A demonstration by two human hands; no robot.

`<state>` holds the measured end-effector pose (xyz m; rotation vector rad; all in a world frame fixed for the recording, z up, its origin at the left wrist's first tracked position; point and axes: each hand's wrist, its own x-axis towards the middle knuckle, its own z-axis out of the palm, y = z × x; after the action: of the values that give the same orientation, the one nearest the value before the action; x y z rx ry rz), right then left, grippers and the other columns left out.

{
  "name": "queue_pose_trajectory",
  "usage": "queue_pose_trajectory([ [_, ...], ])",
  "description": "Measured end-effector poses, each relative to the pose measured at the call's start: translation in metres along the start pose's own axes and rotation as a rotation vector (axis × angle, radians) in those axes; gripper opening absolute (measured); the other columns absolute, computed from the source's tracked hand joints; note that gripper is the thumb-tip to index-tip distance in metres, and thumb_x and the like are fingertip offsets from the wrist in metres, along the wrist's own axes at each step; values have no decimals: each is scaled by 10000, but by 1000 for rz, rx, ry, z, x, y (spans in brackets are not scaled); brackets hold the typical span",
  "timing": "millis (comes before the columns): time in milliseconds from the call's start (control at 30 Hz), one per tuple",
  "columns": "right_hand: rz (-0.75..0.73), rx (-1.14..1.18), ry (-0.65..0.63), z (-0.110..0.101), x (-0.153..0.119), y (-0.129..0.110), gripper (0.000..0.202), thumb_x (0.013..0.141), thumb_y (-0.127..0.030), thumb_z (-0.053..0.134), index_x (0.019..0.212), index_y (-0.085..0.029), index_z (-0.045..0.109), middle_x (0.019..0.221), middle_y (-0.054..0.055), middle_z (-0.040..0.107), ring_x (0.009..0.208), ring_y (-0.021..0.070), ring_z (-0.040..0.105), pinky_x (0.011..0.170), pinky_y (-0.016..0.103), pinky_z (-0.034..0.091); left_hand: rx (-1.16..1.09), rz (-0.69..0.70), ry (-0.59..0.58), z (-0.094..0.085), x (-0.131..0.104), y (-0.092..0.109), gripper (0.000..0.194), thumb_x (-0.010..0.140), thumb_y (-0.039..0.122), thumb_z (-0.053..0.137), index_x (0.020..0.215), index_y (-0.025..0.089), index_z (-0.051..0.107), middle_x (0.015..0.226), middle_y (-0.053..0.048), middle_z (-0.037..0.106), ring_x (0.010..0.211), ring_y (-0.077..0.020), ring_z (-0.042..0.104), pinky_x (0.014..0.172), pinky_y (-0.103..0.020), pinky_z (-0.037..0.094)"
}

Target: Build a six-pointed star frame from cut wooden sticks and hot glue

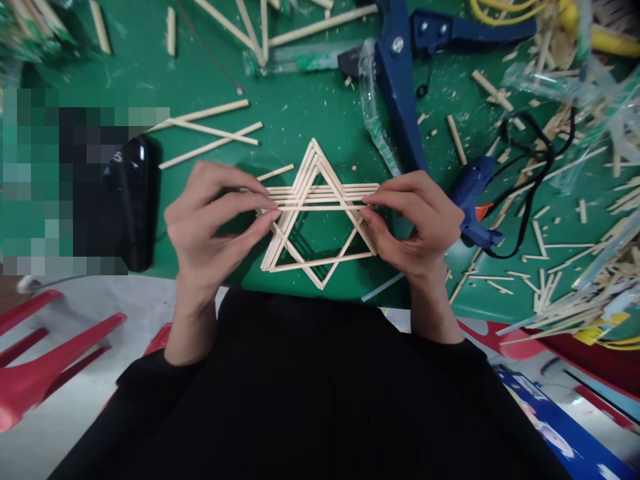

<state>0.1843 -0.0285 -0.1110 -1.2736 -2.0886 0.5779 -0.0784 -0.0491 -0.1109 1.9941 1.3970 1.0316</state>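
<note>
A six-pointed star of stacked thin wooden sticks (291, 264) lies on the green table in front of me. One wooden stick (320, 209) runs level across its upper part. My left hand (215, 210) pinches this stick's left end between thumb and fingers. At the opposite end, my right hand (413, 217) pinches it in the same way. Both hands are close against the star's sides, and their fingertips cover the stick's ends. Whether the stick touches the layers under it, I cannot tell.
Left of the star lie loose sticks (215, 143) and a black object (137, 207). A blue cutter tool (397, 73) stands behind. At right are a blue glue gun (473, 193) with its black cord and scattered stick pieces (547, 290). Red stools (60, 360) flank me.
</note>
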Motion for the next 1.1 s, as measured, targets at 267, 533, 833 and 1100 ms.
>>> queue_pose_trajectory([
  [267,-77,60,67,5,2,3,163,929,-203,600,910,-349,670,835,0,704,745,212,665,594,393,528,23,30,32,3,0,0,193,881,160,727,968,325,678,921,33,700,856,-200,675,768,-438,577],
  [533,-107,38,111,6,4,3,158,901,-162,643,918,-318,662,828,-2,689,744,169,657,571,330,516,65,-23,-4,4,1,1,134,909,206,708,932,327,656,926,38,706,874,-184,681,794,-442,597],
  [833,-20,-25,58,8,3,4,139,915,-216,612,854,-336,647,816,7,699,713,200,653,547,378,505,31,-18,-9,4,2,3,172,899,162,703,937,324,662,909,26,711,857,-201,677,797,-466,583],
  [1100,-120,54,127,10,4,4,189,883,-125,649,944,-304,647,823,10,667,742,181,659,559,326,516,-22,26,44,9,-1,-3,144,885,176,737,963,291,701,886,30,707,828,-181,669,754,-415,547],
])
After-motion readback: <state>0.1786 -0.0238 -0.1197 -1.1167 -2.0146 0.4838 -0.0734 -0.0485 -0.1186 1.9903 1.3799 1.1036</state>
